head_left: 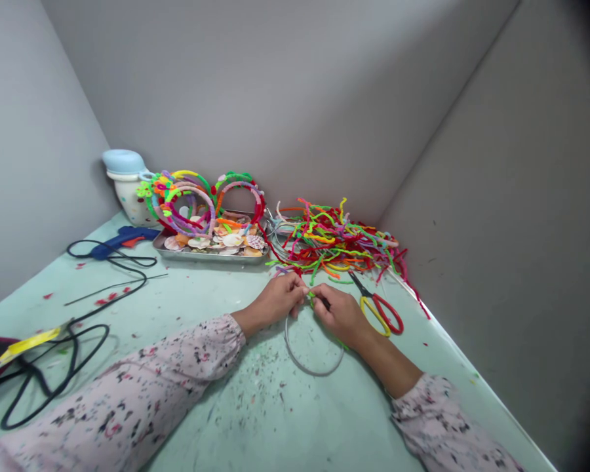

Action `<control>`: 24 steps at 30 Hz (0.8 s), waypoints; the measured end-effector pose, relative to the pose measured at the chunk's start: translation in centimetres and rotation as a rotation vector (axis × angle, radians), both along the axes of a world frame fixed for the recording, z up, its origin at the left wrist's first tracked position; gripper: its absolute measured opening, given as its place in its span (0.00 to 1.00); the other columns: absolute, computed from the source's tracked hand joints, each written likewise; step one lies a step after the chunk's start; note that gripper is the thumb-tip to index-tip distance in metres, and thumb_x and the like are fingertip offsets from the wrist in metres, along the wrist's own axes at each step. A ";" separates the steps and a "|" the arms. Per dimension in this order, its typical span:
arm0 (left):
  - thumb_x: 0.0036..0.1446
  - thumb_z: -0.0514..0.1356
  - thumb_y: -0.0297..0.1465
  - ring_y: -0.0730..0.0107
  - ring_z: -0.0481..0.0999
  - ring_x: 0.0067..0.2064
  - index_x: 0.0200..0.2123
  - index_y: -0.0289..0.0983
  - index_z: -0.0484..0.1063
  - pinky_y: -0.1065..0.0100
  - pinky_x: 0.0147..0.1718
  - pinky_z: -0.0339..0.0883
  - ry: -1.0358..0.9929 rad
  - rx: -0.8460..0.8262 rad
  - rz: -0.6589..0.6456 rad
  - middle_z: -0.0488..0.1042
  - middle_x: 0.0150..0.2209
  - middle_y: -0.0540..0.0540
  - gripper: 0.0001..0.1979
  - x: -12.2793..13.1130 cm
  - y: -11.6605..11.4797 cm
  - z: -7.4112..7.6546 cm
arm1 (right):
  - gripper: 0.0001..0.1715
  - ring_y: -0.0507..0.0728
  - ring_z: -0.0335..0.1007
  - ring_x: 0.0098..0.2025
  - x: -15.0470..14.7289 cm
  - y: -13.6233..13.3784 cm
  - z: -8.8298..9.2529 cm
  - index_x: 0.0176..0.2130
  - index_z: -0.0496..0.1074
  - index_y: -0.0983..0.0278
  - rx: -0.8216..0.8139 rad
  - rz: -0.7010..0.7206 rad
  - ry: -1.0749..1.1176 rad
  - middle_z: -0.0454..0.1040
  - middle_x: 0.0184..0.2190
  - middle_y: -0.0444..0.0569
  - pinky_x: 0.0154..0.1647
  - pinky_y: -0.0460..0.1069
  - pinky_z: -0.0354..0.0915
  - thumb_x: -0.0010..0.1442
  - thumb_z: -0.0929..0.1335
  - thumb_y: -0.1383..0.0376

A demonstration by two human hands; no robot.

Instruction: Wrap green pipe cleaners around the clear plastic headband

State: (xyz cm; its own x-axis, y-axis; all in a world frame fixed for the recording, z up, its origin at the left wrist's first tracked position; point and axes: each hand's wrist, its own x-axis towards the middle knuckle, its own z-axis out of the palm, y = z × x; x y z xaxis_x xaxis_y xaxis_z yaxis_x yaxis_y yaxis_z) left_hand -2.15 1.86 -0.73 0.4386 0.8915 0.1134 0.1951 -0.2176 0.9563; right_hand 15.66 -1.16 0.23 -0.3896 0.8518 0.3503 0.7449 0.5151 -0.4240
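Above the table, my left hand (278, 301) and my right hand (339, 313) meet with fingertips pinched together. A short bit of bright green pipe cleaner (311, 295) shows between them. From beneath my fingers a thin grey headband (315, 374) curves down in an arc. My left fingers close at the headband's upper end, and my right fingers pinch the green pipe cleaner; the exact grip is partly hidden. Another green bit (343, 344) shows below my right wrist. Scissors (396, 316) with red and yellow handles lie just right of my right hand.
A tangled pile of coloured pipe cleaners (324, 239) lies behind my hands. Left of it, a metal tray (211, 258) holds shells (233, 240) and wrapped headbands (211, 213). Further left are a blue glue gun (105, 248), a black cord (140, 286) and a lidded cup (130, 200). Grey panels surround the table.
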 end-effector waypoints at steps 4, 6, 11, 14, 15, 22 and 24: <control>0.57 0.53 0.36 0.79 0.66 0.17 0.30 0.35 0.63 0.77 0.19 0.57 -0.008 -0.002 -0.001 0.68 0.20 0.53 0.10 0.0 0.0 0.1 | 0.09 0.53 0.69 0.33 0.0 0.0 0.0 0.38 0.69 0.63 -0.013 0.014 0.028 0.74 0.32 0.47 0.34 0.46 0.60 0.59 0.61 0.67; 0.57 0.54 0.36 0.80 0.66 0.17 0.30 0.35 0.63 0.77 0.19 0.57 -0.018 -0.008 -0.004 0.67 0.20 0.53 0.10 0.0 0.0 0.0 | 0.09 0.53 0.68 0.31 0.1 0.1 0.0 0.39 0.70 0.63 -0.024 0.016 0.056 0.74 0.31 0.46 0.33 0.45 0.60 0.59 0.62 0.67; 0.56 0.55 0.38 0.80 0.67 0.17 0.31 0.34 0.64 0.77 0.18 0.58 -0.082 -0.067 0.004 0.68 0.20 0.53 0.11 0.0 0.2 0.1 | 0.15 0.51 0.65 0.26 0.2 0.1 -0.2 0.45 0.71 0.63 -0.091 -0.015 0.152 0.73 0.27 0.44 0.29 0.45 0.59 0.59 0.62 0.66; 0.56 0.56 0.39 0.80 0.67 0.17 0.32 0.34 0.63 0.76 0.18 0.59 -0.163 -0.111 0.011 0.68 0.22 0.53 0.12 -0.1 0.4 0.3 | 0.15 0.51 0.64 0.25 0.2 0.2 -0.1 0.45 0.72 0.62 -0.123 -0.069 0.210 0.74 0.28 0.44 0.29 0.45 0.60 0.60 0.61 0.64; 0.56 0.56 0.39 0.80 0.67 0.17 0.32 0.34 0.63 0.76 0.18 0.60 -0.192 -0.127 0.014 0.68 0.23 0.53 0.13 -0.1 0.4 0.4 | 0.15 0.51 0.65 0.26 0.2 0.2 0.0 0.44 0.72 0.62 -0.124 -0.085 0.226 0.74 0.28 0.44 0.29 0.45 0.60 0.61 0.61 0.63; 0.54 0.58 0.37 0.79 0.68 0.17 0.35 0.34 0.64 0.76 0.18 0.56 -0.204 -0.118 0.029 0.67 0.23 0.53 0.11 -0.2 0.3 1.0 | 0.13 0.52 0.66 0.25 0.2 0.2 0.1 0.38 0.72 0.61 -0.206 -0.093 0.326 0.71 0.24 0.43 0.28 0.45 0.60 0.62 0.61 0.60; 0.52 0.59 0.35 0.79 0.68 0.18 0.38 0.35 0.64 0.76 0.18 0.57 -0.166 -0.097 0.054 0.67 0.23 0.54 0.12 -0.2 0.2 1.2 | 0.13 0.52 0.65 0.24 0.2 0.2 0.0 0.38 0.72 0.61 -0.219 -0.082 0.347 0.71 0.23 0.42 0.27 0.45 0.60 0.62 0.60 0.60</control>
